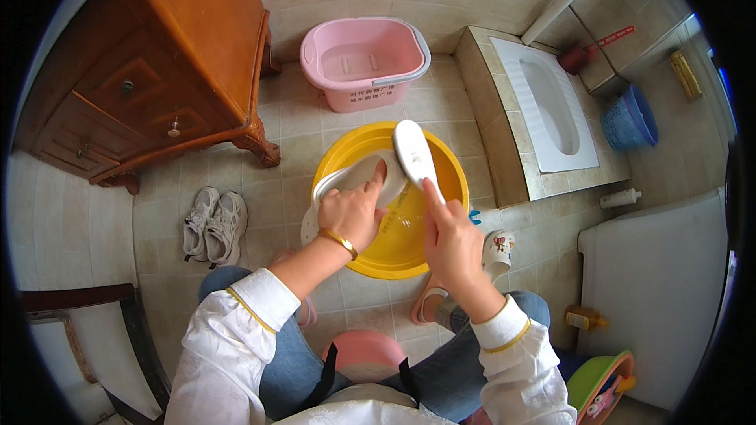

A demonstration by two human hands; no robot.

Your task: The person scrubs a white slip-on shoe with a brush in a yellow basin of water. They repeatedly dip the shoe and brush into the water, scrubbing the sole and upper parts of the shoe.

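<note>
Over a yellow plastic basin [447, 171] with some water in it, my left hand [354, 206] holds a pale shoe [348, 176], the index finger pointing along it near the far end. My right hand [452, 236] grips the handle of a white brush [412, 144], its index finger stretched along the handle. The brush head lies at the right of the shoe's far end; its bristles are mostly hidden. One white clog [308, 225] shows partly at the basin's left edge. Another white clog with charms [498, 251] stands on the floor right of the basin.
A pink tub [366, 94] stands beyond the basin, a tiled step with a squat toilet [552, 112] at the right. A wooden cabinet [201, 41] and a pair of sneakers [215, 227] are at the left. At the right are a blue basket [629, 121] and bottles [620, 198].
</note>
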